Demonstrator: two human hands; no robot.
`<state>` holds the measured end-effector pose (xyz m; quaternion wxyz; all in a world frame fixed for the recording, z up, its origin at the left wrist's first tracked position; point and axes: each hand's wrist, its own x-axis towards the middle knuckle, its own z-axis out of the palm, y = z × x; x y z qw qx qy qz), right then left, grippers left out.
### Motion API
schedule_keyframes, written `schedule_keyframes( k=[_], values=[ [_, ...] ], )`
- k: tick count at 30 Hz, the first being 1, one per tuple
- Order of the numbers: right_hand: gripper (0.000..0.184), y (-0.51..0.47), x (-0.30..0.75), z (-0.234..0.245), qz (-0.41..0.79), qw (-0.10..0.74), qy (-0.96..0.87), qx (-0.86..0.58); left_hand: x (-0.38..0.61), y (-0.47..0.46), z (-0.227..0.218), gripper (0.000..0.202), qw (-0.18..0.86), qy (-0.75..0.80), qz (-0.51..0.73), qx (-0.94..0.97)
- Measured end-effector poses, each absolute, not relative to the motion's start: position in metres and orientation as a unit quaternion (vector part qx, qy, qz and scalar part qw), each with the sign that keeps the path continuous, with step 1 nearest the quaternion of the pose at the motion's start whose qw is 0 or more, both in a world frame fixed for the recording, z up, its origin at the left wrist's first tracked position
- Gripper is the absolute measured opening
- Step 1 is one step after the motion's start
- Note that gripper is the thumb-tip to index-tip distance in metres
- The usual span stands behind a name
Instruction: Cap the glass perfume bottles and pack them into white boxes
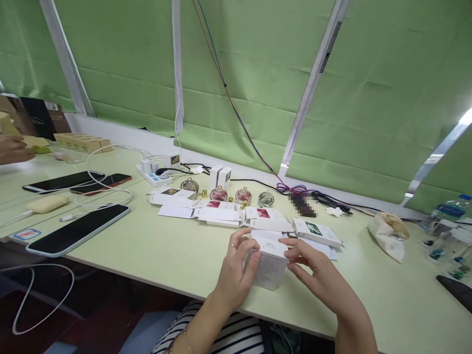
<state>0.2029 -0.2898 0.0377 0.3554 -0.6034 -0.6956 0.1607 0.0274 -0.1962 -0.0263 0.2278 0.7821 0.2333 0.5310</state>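
A small white carton box point(271, 270) with printed text stands near the table's front edge, between both hands. Around its left side my left hand point(236, 268) is closed, thumb toward me, with a ring on one finger. My right hand point(313, 270) has its fingertips on the top right edge of that carton. Just behind lie flattened white cartons point(263, 219) with red, yellow or green pictures. Beyond them stand round glass bottles point(243, 196) with coloured contents, and small gold caps point(230, 199) lie among them. One more flat carton point(317, 231) has a green picture.
Phones point(81, 230) and white charging cables point(90, 172) cover the left, near a power strip point(153, 176). Small white boxes point(220, 176) stand at the back. Dark cables point(324, 202), a cloth pouch point(389, 236) and a water bottle point(452, 209) are rightward. Another person's hand point(14, 150) shows far left.
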Motion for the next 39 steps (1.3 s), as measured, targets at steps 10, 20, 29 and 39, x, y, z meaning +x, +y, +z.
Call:
schedule_keyframes(
  k=[10, 20, 29, 39],
  values=[
    [0.023, -0.301, 0.179, 0.052, 0.165, 0.309, -0.733, -0.583, 0.009, -0.217, 0.002, 0.065, 0.271, 0.283, 0.355, 0.849],
    [0.025, -0.296, 0.196, 0.045, 0.053, 0.322, -0.709, -0.625, 0.004, -0.189, 0.052, 0.046, 0.312, 0.225, 0.347, 0.855],
    [0.025, -0.253, 0.194, 0.014, -0.004, 0.331, -0.687, -0.647, 0.043, -0.039, 0.183, 0.058, 0.031, 0.211, 0.256, 0.943],
    [0.023, -0.237, 0.190, -0.007, 0.041, 0.354, -0.656, -0.665, 0.064, 0.081, 0.143, 0.040, 0.005, 0.284, 0.072, 0.956]
  ],
)
